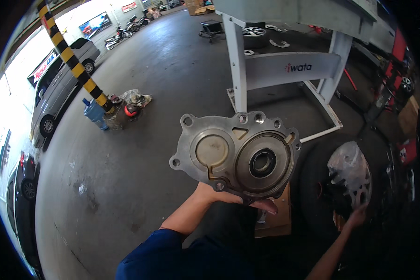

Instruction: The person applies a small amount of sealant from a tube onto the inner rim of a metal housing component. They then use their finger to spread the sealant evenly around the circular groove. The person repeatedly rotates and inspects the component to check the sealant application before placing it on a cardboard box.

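Observation:
My left hand (221,196) grips a grey cast-metal housing cover (210,175) from below, its thumb showing under the lower edge. The cover's inner face is turned up, with bolt holes around the rim, a shallow round recess at left and a dark-ringed central bore (262,163) at right. Low on the right, my right hand (358,216) reaches to a wheel lying flat with a black tire (312,205). A crumpled clear plastic bag (350,161) and a dark part (336,191) lie on that wheel. The right fingers are blurred and partly hidden.
A white metal stand (238,60) rises ahead. Behind the cover's lower right is a piece of cardboard (277,224) on the floor. At left, a striped post (74,63) has a blue water jug (94,114) at its foot. Parked vehicles, including a grey van (63,84), line the left wall.

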Available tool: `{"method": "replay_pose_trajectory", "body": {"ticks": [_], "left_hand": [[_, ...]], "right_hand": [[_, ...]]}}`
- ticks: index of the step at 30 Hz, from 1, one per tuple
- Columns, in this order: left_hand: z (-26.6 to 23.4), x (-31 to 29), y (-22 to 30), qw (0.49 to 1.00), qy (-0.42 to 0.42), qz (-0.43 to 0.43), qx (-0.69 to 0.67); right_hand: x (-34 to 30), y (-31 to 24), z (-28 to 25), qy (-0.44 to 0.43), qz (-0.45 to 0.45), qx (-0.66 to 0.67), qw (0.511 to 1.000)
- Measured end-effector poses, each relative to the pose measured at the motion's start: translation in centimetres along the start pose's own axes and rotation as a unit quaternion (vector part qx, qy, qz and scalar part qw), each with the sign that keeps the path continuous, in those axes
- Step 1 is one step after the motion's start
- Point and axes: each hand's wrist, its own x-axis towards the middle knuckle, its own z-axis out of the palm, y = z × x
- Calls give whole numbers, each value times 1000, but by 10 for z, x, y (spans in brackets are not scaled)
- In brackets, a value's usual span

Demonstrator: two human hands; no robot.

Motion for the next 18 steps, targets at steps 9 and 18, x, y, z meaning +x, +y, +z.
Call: {"method": "replay_pose_trajectory", "body": {"ticks": [9, 18], "left_hand": [[64, 14, -24, 988, -145, -29, -49], [174, -73, -90, 959, -260, -110, 15]], "right_hand": [[-179, -289, -127, -447, -180, 340, 808], [-319, -148, -137, -457, 269, 419, 737]]}}
